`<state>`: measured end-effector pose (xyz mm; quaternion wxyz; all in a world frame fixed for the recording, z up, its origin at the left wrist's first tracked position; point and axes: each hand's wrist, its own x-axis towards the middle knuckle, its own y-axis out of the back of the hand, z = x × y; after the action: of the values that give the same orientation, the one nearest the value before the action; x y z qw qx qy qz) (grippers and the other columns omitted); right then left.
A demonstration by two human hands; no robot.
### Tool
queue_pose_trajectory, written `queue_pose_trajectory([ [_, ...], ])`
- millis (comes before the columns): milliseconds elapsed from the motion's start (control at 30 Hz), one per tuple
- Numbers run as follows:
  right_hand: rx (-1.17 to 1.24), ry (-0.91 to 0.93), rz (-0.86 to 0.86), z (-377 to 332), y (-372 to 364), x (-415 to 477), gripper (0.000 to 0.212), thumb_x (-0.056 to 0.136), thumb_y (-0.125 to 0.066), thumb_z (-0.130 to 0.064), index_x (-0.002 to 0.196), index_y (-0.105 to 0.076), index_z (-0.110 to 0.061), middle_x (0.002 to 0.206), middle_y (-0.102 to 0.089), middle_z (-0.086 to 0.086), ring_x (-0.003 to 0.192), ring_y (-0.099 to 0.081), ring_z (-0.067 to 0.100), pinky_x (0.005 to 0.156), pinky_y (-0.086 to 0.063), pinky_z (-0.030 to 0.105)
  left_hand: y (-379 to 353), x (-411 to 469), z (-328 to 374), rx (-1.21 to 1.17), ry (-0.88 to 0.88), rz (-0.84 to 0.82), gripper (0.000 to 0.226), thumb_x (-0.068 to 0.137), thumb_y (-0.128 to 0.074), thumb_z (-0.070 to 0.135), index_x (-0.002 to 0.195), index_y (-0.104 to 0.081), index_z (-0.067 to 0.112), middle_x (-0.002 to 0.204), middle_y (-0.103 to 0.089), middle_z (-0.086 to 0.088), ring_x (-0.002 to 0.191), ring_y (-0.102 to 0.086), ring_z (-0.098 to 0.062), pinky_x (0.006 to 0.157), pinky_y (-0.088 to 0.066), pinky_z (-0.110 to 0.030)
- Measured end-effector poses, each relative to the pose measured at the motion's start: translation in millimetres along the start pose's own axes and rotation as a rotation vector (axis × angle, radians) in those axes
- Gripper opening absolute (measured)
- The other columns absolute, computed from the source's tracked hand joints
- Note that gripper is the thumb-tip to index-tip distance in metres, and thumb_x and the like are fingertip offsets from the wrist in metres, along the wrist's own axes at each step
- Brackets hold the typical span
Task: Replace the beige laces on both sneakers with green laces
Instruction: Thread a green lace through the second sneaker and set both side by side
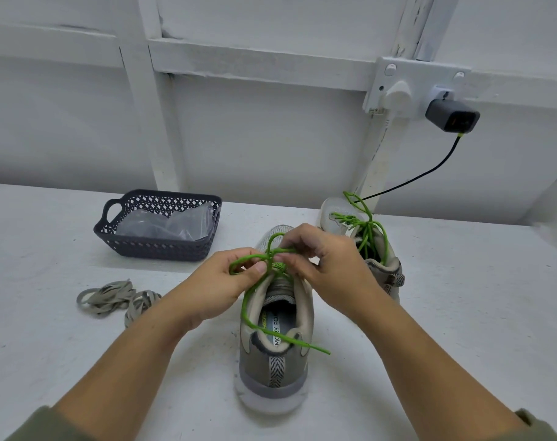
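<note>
While the grey-and-beige mesh sneaker [272, 367] stands on the white table [445, 313] with its heel toward the person, the left hand [220, 283] pinches one loop of the thin green cord lace [253, 256] between thumb and forefinger. The right hand [329, 265] pinches the opposite loop just across the knot, above the tongue. One free end trails over the heel collar, the second matching sneaker [387, 273] stands behind, already green-laced, and the flat beige laces [112, 299] lie loose at the left.
</note>
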<state>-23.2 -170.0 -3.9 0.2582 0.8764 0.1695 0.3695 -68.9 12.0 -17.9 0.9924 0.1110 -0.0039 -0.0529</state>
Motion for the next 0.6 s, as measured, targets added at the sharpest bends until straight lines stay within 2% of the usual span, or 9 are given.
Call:
queue_pose_trajectory([
  [100, -0.067, 0.036, 0.079, 1, -3, -5, 0.009, 0.089, -0.064, -0.027, 0.086, -0.065, -0.018, 0.107, -0.063, -0.004, 0.098, -0.058, 0.000, 0.085, -0.044, 0.015, 0, -1, 1, -0.022, 0.030, 0.021, 0.018, 0.097, -0.051, 0.009, 0.088, -0.067, 0.013, 0.061, -0.061, 0.016, 0.055, -0.050, 0.006, 0.054, -0.037, -0.006],
  [167, 0.269, -0.209, 0.073, -13, 4, -7, 0.012, 0.085, -0.062, -0.033, 0.073, -0.063, -0.031, 0.124, -0.055, -0.003, 0.117, -0.051, 0.003, 0.099, -0.038, 0.020, 1, -1, 0, -0.048, 0.091, 0.063, 0.024, 0.098, -0.050, 0.008, 0.083, -0.066, 0.017, 0.060, -0.059, 0.013, 0.053, -0.047, 0.002, 0.053, -0.035, -0.012],
  [267, 0.919, -0.394, 0.144, -31, 26, -10, 0.038, 0.078, -0.057, -0.045, 0.047, -0.054, -0.022, 0.108, -0.067, 0.005, 0.105, -0.056, 0.015, 0.096, -0.037, 0.034, 4, 0, -2, -0.064, 0.146, 0.109, 0.029, 0.098, -0.048, 0.005, 0.080, -0.066, 0.019, 0.063, -0.061, 0.010, 0.058, -0.050, -0.003, 0.054, -0.032, -0.019],
  [333, 0.576, -0.521, 0.031, -40, 46, -13, 0.055, 0.094, -0.041, -0.047, 0.049, -0.049, -0.017, 0.076, -0.071, -0.009, 0.075, -0.062, 0.005, 0.075, -0.041, 0.026, 5, 0, -3, -0.073, 0.177, 0.144, 0.030, 0.099, -0.047, 0.005, 0.079, -0.066, 0.018, 0.064, -0.061, 0.010, 0.062, -0.050, -0.006, 0.056, -0.033, -0.021],
  [400, -0.240, -0.669, -0.416, -40, 60, -22, 0.049, 0.096, -0.047, -0.046, 0.058, -0.055, -0.017, 0.053, -0.056, -0.011, 0.051, -0.048, 0.002, 0.052, -0.034, 0.020, 8, -1, -1, -0.045, 0.191, 0.167, 0.030, 0.099, -0.047, 0.007, 0.080, -0.066, 0.019, 0.064, -0.061, 0.012, 0.064, -0.049, -0.009, 0.056, -0.033, -0.021],
  [433, -0.520, -0.701, -0.594, -39, 65, -26, 0.039, 0.094, -0.054, -0.044, 0.065, -0.060, -0.018, 0.059, -0.054, -0.009, 0.054, -0.047, 0.004, 0.049, -0.033, 0.020, 9, -2, -1, -0.005, 0.187, 0.164, 0.030, 0.099, -0.047, 0.008, 0.080, -0.067, 0.019, 0.065, -0.061, 0.012, 0.066, -0.048, -0.010, 0.055, -0.033, -0.020],
  [467, -0.624, -0.712, -0.674, -38, 65, -30, 0.025, 0.092, -0.058, -0.039, 0.076, -0.063, -0.021, 0.071, -0.055, -0.008, 0.061, -0.049, 0.006, 0.049, -0.035, 0.019, 10, -2, -2, 0.042, 0.179, 0.157, 0.030, 0.099, -0.047, 0.010, 0.082, -0.069, 0.021, 0.067, -0.062, 0.012, 0.068, -0.048, -0.010, 0.056, -0.035, -0.019],
  [533, -0.532, -0.703, -0.538, -42, 60, -31, 0.004, 0.089, -0.058, -0.027, 0.092, -0.056, -0.028, 0.088, -0.052, -0.008, 0.072, -0.053, 0.009, 0.055, -0.040, 0.021, 14, -3, -1, 0.147, 0.157, 0.143, 0.026, 0.099, -0.049, 0.012, 0.091, -0.070, 0.025, 0.075, -0.064, 0.012, 0.072, -0.052, -0.008, 0.059, -0.039, -0.016],
  [600, -0.408, -0.633, -0.358, -44, 51, -26, 0.013, 0.090, -0.051, -0.022, 0.098, -0.047, -0.031, 0.091, -0.055, -0.010, 0.076, -0.054, 0.010, 0.063, -0.043, 0.023, 18, -10, -2, 0.234, 0.119, 0.091, 0.026, 0.097, -0.053, 0.011, 0.104, -0.066, 0.033, 0.088, -0.066, 0.011, 0.080, -0.056, -0.008, 0.069, -0.044, -0.020],
])
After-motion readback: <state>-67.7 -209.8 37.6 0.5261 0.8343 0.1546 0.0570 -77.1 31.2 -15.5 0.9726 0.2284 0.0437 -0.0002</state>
